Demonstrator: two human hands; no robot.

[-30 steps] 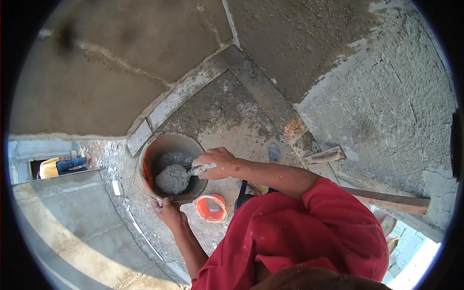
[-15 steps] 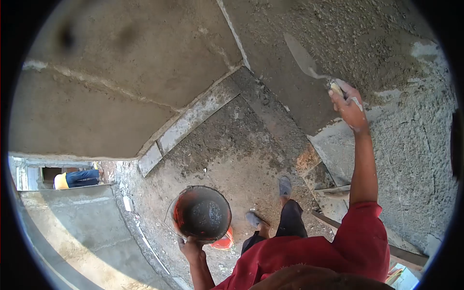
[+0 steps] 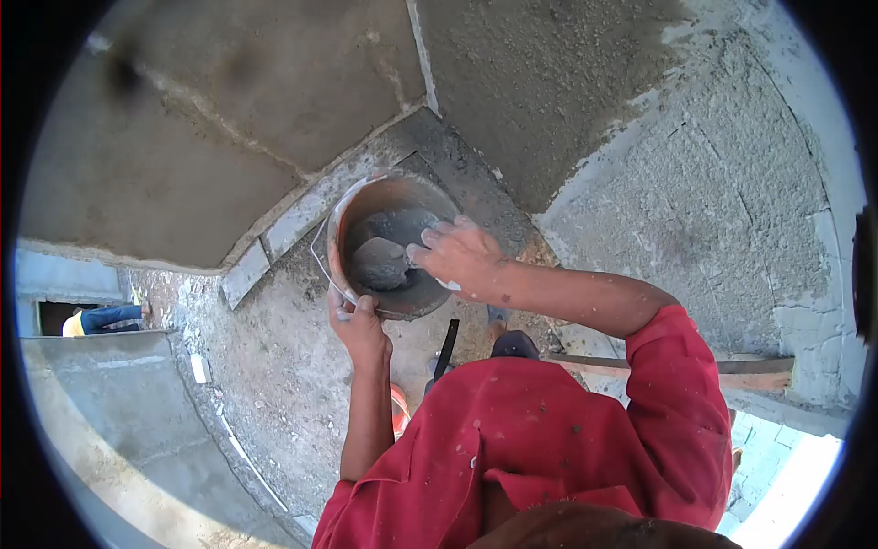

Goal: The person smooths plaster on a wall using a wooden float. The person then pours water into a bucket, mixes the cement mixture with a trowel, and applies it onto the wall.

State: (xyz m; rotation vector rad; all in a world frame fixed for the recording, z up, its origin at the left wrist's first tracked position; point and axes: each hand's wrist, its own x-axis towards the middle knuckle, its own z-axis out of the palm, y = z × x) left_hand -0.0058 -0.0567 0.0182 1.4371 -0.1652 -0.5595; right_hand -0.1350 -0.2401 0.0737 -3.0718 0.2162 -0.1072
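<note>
My left hand (image 3: 358, 331) grips the near rim of a bucket (image 3: 402, 188) and holds it up in front of my body. Grey wet mortar coats the inside of the bucket. Over its mouth, my right hand (image 3: 462, 259) is closed around a trowel (image 3: 380, 257); the handle is hidden under the fingers. The blade lies low inside the bucket, in or just above the mortar. Grey splashes mark the right hand. Beyond the bucket stands a wall with a dark, rough patch of fresh mortar (image 3: 549, 82).
Paler rough wall (image 3: 695, 201) lies to the right. A wooden plank (image 3: 677, 368) runs beside my right side. An orange bucket (image 3: 400, 410) stands on the dirt ground by my left arm. Far left, another person (image 3: 101, 319) bends down near a low wall (image 3: 119, 393).
My right hand has brought the trowel down from the wall into the bucket. My left hand has raised the bucket away from my body, toward the wall.
</note>
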